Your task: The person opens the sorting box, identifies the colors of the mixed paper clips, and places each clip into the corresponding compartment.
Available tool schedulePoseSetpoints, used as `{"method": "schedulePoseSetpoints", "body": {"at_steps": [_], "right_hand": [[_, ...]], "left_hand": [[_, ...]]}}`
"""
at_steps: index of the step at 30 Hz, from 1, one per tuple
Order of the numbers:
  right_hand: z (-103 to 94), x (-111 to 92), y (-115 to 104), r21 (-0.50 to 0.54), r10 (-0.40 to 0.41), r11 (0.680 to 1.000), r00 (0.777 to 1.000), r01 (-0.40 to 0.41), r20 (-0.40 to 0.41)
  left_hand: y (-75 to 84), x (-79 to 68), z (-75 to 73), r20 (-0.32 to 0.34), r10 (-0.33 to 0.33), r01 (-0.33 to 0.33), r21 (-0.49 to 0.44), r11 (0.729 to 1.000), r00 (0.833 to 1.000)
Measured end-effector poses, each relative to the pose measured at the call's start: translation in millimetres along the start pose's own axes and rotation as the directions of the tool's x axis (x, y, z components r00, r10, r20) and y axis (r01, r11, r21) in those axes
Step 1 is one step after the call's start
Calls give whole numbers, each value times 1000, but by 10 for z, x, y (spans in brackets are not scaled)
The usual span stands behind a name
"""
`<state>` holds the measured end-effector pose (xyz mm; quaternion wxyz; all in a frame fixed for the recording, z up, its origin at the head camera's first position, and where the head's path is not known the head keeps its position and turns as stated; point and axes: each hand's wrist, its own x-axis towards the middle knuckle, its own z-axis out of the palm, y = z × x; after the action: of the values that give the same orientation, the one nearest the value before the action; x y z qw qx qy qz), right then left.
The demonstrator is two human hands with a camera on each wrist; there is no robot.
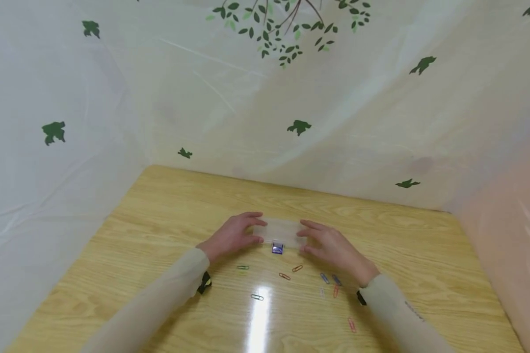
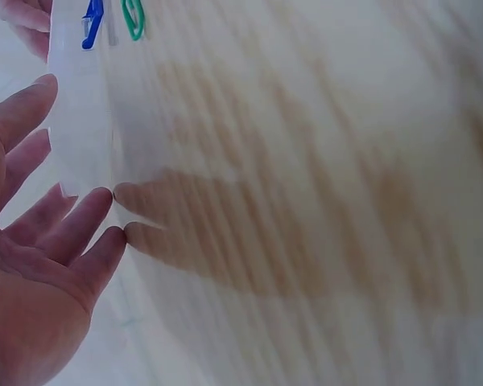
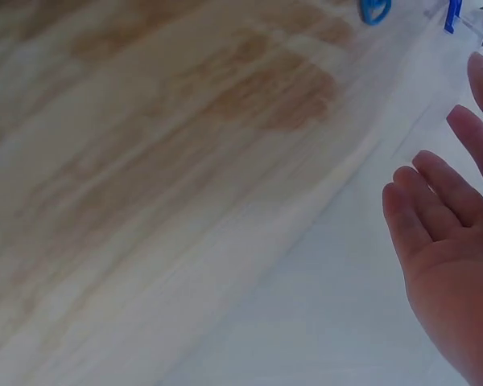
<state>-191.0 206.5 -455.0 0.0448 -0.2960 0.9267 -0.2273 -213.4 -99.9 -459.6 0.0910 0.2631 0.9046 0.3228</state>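
Observation:
A clear, flat plastic box [image 1: 280, 230] with a blue latch [image 1: 277, 248] on its near side lies on the wooden table between the two hands. My left hand [image 1: 238, 233] is at the box's left end, thumb and fingers spread and slightly bent. In the left wrist view, two fingertips [image 2: 101, 194] of that hand meet the tabletop beside the box. At the right end, my right hand [image 1: 331, 245] has its fingers loosely bent, the tips overlapping the box in the head view. The right wrist view shows that hand's palm [image 3: 459, 281] with nothing held in it.
Several coloured paper clips lie scattered nearer me, among them a green one [image 1: 243, 267], a red one [image 1: 284, 276], a dark green one [image 1: 257, 297] and a pink one [image 1: 351, 324]. A blue pair [image 1: 324, 278] lies below the right hand. White patterned sheeting [image 1: 229, 122] hangs behind the table.

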Motion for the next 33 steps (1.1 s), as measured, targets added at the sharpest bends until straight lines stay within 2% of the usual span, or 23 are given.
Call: {"method": "schedulePoseSetpoints", "body": {"at_steps": [5, 12, 18, 28, 33], "right_hand": [[1, 10, -30, 3, 1, 1000, 1000, -1, -7], [10, 59, -66, -1, 10, 1000, 1000, -10, 4], [12, 64, -91, -22, 14, 1000, 1000, -14, 7], [-32, -18, -65, -53, -60, 997, 997, 57, -57], [-59, -6, -63, -21, -64, 998, 993, 63, -100]], "left_hand": [[-18, -7, -6, -9, 2, -2, 1, 1000, 1000], [-1, -33, -14, -15, -47, 47, 21, 999, 999], [-37, -38, -3, -20, -39, 40, 26, 999, 999], [-99, -49, 38, -49, -1, 1, -15, 1000, 999], [-89, -51, 30, -54, -54, 50, -72, 996, 997]]}}
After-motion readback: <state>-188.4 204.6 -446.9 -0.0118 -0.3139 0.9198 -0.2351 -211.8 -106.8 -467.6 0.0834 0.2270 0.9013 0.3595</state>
